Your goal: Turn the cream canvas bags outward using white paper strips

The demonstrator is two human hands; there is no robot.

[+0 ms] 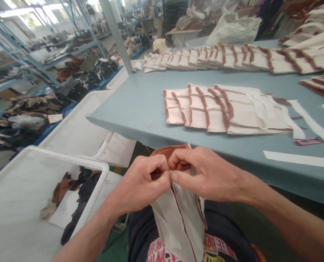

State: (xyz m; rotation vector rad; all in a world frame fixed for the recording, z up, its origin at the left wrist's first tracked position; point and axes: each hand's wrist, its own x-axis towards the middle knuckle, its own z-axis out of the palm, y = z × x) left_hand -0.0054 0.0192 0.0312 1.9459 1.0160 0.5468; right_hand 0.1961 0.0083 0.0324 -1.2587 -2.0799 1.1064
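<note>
Here, the left hand and right hand are both pinching a cream pouch by its brown rim, just below the table.

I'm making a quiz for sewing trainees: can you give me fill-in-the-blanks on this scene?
1. The left hand and right hand pinch the cream fabric piece at its ____-trimmed top edge.
2. The white bin holding scraps stands on the person's ____ side.
3. The small tool on the table is coloured ____.
Missing words: brown, left, pink.

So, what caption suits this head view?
Left hand and right hand pinch a cream fabric piece beside a table of stacked pieces.
</note>
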